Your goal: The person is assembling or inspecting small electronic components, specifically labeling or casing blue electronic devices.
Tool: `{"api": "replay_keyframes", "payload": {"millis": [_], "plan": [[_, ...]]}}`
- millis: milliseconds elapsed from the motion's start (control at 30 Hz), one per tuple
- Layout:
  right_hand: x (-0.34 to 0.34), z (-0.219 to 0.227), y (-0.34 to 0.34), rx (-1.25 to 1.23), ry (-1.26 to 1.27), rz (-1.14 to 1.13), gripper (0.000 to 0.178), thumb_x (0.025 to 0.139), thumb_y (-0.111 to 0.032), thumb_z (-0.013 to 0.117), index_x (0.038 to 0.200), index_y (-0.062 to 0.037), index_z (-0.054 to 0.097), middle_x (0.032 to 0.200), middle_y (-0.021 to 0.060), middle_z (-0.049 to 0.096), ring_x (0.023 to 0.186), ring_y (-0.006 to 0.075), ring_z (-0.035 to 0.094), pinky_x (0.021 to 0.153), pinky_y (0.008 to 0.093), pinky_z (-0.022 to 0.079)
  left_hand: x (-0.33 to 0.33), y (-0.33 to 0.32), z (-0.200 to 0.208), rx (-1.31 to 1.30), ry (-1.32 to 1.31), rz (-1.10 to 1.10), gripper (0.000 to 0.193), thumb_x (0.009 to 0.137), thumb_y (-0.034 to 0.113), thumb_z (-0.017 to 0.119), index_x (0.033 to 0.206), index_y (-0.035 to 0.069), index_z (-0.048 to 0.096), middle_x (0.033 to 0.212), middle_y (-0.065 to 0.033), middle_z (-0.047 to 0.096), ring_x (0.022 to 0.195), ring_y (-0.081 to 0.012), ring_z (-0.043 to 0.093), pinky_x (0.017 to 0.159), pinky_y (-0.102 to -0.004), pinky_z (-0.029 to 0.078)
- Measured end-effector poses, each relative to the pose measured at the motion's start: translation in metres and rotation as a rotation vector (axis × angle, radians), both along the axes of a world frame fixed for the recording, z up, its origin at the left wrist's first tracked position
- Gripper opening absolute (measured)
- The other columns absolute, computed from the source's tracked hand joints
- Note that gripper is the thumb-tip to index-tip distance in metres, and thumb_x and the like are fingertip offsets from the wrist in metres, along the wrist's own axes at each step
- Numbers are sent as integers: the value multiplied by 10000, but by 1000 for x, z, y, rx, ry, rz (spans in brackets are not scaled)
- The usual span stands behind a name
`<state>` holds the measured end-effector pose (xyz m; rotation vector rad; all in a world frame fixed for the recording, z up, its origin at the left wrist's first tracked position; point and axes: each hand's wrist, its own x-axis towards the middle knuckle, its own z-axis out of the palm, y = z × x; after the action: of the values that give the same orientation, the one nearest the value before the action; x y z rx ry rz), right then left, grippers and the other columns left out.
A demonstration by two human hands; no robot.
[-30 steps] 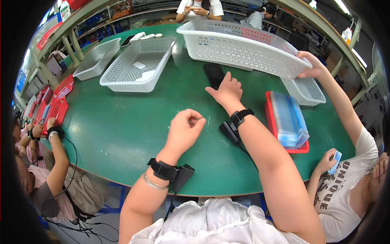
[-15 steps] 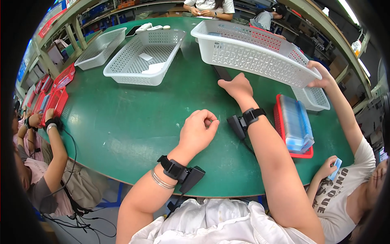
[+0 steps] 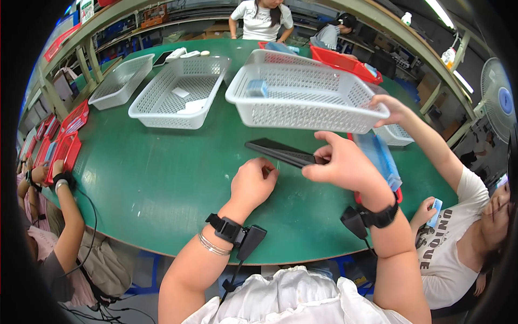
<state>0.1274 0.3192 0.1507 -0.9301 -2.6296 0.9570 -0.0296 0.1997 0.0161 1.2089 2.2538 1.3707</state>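
Note:
My right hand (image 3: 345, 164) grips a flat black phone (image 3: 283, 153) by its right end and holds it tilted above the green table (image 3: 178, 183). To its left, my left hand (image 3: 253, 184) is loosely curled near the tabletop, with nothing seen in its fingers. Just beyond the phone is a large white perforated basket (image 3: 307, 114) with a small blue pack (image 3: 257, 88) inside. A co-worker's hand (image 3: 393, 110) grasps that basket's right end. Behind my right hand, a red basket (image 3: 398, 195) holds blue-clear packs (image 3: 377, 156) and is partly hidden.
Two more white baskets (image 3: 141, 115) (image 3: 96, 101) stand at the left; white slips lie in the nearer one. Red baskets (image 3: 67, 151) line the left edge, where another person's hands (image 3: 56, 168) work. The co-worker at right holds a blue-white pack (image 3: 435, 211). Another red basket (image 3: 345, 63) stands far back.
My right hand has drawn the phone out from beneath the large white basket toward me and lifted it. The co-worker's basket has moved left and lower. My left hand has barely moved.

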Motion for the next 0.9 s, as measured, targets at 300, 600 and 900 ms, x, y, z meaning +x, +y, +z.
{"api": "replay_keyframes", "payload": {"millis": [300, 600, 900], "plan": [[17, 117, -4, 121, 205, -2, 788, 667, -254, 796, 1296, 133, 520, 971, 166, 681, 846, 154, 651, 744, 290, 533, 3, -8, 10, -19, -47, -50, 185, 846, 217, 708, 874, 36, 684, 698, -54, 641, 640, -186, 609, 613, -337, 493], [-32, 242, 83, 752, 210, -194, 471, 748, -489, 717, 932, -56, 706, 792, 8, 628, 702, 91, 544, 591, 274, 404, 2, -9, 9, -52, -22, -61, 180, 849, 235, 696, 877, 57, 687, 727, -58, 657, 667, -209, 632, 621, -348, 502], [-131, 277, 155, 947, 154, -288, 658, 645, -532, 698, 924, 63, 720, 902, 225, 691, 841, 283, 664, 752, 347, 499, 0, -10, 8, -72, 7, -89, 178, 850, 245, 698, 887, 71, 689, 760, -54, 681, 705, -232, 660, 640, -365, 517]]}}
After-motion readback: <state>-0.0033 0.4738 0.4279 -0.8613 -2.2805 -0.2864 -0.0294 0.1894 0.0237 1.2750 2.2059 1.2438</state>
